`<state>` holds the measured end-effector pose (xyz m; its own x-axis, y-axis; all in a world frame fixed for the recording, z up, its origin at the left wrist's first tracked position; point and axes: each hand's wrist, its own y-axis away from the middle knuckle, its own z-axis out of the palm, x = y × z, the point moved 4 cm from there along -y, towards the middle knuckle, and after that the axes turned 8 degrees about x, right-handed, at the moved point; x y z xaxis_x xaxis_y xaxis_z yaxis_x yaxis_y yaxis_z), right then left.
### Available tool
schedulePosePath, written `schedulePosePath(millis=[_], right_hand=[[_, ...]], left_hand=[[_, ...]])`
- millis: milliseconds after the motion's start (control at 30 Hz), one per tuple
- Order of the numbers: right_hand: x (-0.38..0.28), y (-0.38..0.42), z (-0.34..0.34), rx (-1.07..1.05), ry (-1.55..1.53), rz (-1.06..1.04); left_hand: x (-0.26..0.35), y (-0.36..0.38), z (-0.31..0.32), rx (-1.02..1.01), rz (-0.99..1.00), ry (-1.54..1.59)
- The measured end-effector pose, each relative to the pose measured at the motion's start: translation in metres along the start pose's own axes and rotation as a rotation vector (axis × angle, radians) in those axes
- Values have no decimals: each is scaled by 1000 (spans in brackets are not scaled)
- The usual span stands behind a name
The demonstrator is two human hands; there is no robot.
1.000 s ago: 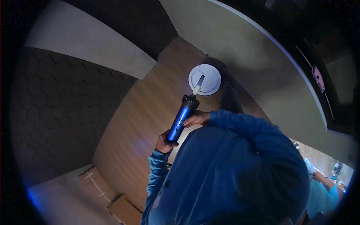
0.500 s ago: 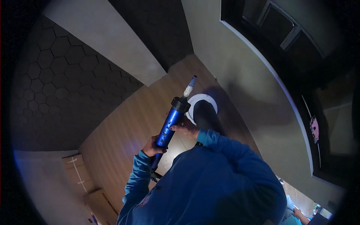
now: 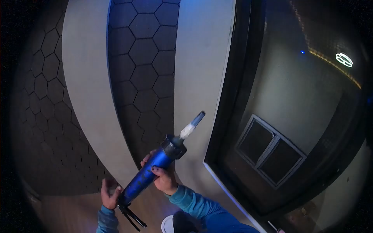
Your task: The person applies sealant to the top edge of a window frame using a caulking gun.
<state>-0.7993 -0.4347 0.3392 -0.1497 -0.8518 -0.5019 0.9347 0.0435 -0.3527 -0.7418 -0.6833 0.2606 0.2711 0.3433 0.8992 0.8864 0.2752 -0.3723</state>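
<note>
The blue caulking gun (image 3: 139,181) is inclined, nozzle (image 3: 193,124) up and right. Right hand (image 3: 166,180): fingers wrapped around its forward half. Left hand (image 3: 109,194): raised beside the rear end, fingers parted; contact cannot be determined.

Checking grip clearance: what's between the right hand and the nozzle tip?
Head view: from the right hand to the nozzle tip come the blue barrel's front end, the black collar and the white nozzle section.

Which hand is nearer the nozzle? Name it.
The right hand, holding the blue barrel near its black collar; the left hand is farther back, by the black handle.
</note>
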Motion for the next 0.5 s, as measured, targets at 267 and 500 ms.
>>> schedulePosePath(millis=[267,500], right_hand=[[-187,-178,230,-241,9,-227],[-250,-250,338,-259,-45,-374]], left_hand=[[150,-66,-29,581,-27,541],[271,-156,-5,-106,-177,1254]])
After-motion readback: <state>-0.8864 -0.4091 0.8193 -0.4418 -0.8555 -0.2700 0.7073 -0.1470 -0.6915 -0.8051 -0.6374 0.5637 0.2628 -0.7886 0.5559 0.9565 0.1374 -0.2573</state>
